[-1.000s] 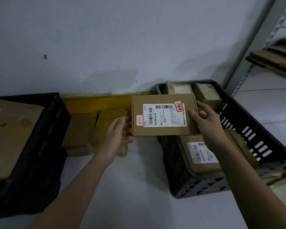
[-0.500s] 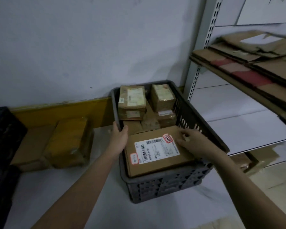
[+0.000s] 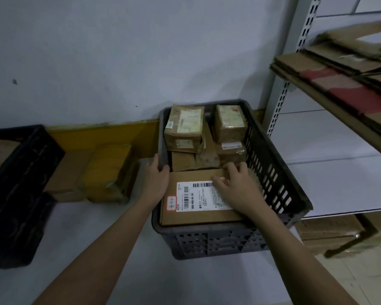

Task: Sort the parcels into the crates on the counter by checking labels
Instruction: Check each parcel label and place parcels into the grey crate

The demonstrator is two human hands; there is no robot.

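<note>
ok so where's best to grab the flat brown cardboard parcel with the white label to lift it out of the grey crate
Probably by its two short ends, from above. The flat brown cardboard parcel lies label-up against the near wall of the grey plastic crate, so its long near edge is blocked.

head-worn view, looking down, close

Your right hand (image 3: 235,190) is covering part of the parcel (image 3: 198,201) label; its small print is reading too fine. The black crate (image 3: 20,183) is running off the left edge.
</note>
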